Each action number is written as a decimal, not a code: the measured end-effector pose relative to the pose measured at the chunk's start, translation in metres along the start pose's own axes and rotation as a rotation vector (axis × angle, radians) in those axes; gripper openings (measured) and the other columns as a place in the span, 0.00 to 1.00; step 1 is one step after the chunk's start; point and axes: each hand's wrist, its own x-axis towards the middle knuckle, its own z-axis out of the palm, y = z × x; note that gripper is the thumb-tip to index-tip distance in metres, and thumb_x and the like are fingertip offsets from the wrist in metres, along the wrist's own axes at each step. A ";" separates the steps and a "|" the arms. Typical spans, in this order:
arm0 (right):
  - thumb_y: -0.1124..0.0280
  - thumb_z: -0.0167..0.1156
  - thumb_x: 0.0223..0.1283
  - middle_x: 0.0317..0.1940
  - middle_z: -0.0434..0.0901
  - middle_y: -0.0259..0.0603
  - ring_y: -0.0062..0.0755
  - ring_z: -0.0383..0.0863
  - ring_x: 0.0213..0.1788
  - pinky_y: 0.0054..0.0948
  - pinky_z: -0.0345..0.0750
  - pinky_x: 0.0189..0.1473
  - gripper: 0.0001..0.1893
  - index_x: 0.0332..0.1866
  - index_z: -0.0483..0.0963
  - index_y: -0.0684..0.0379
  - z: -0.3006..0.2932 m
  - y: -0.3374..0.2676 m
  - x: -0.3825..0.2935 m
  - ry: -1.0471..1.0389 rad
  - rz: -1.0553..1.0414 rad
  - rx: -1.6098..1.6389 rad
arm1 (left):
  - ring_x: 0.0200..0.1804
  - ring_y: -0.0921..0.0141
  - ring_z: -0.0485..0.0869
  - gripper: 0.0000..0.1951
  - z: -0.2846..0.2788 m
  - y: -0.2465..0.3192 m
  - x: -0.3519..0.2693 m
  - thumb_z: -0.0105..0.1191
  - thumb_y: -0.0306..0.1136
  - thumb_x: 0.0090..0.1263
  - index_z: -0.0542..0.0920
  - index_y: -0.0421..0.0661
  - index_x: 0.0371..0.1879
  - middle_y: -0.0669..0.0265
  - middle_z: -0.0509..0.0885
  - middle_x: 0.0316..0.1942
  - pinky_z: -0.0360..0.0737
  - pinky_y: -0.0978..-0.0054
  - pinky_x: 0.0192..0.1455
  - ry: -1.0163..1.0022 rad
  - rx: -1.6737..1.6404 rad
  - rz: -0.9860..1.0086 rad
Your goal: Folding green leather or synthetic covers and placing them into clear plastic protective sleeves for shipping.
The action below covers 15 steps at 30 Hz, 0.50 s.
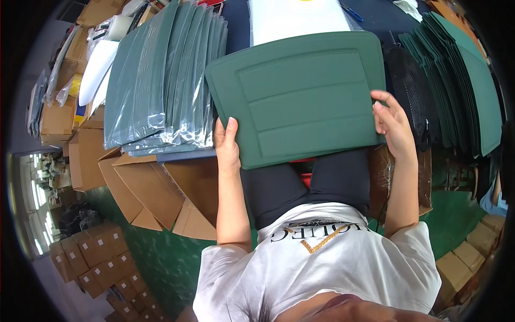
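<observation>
A dark green leather-like padded sleeve (307, 96) with a stitched frame and cross seams is tilted above my lap, its far part over the table edge. My left hand (227, 145) grips its lower left side, thumb on the front face and fingers partly hidden behind. At the right edge is my right hand (391, 122), fingers bent, with the index fingertip and thumb at the sleeve's border. Whether they pinch it cannot be made out. White sheets (297, 20) in clear plastic lie beyond the sleeve, partly covered by it.
Plastic-wrapped green sleeves (165, 80) stand stacked at left, above an open cardboard box (161, 193). To the right are a black mesh bag (408, 92) and unwrapped green sleeves (470, 88). A blue pen (352, 12) lies on the dark tabletop (378, 20).
</observation>
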 end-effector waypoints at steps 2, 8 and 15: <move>0.66 0.54 0.67 0.38 0.80 0.34 0.11 0.74 0.27 0.11 0.63 0.22 0.27 0.71 0.62 0.60 0.045 -0.038 0.000 0.231 -0.201 0.237 | 0.60 0.73 0.76 0.19 0.002 0.002 0.001 0.53 0.38 0.76 0.75 0.43 0.61 0.67 0.80 0.57 0.69 0.73 0.64 -0.008 0.001 -0.034; 0.60 0.51 0.71 0.43 0.85 0.41 0.24 0.85 0.48 0.11 0.76 0.27 0.21 0.60 0.76 0.64 -0.018 -0.093 0.079 -0.269 -0.257 0.396 | 0.59 0.73 0.76 0.20 -0.002 0.011 -0.013 0.52 0.37 0.77 0.74 0.40 0.63 0.66 0.80 0.58 0.69 0.74 0.65 -0.093 0.027 -0.089; 0.67 0.51 0.72 0.50 0.78 0.65 0.40 0.84 0.54 0.20 0.88 0.40 0.18 0.50 0.73 0.77 -0.024 -0.062 0.141 -0.218 -0.099 0.485 | 0.55 0.75 0.78 0.19 -0.004 0.016 -0.024 0.53 0.36 0.76 0.75 0.40 0.62 0.67 0.82 0.54 0.71 0.76 0.62 -0.127 0.013 -0.136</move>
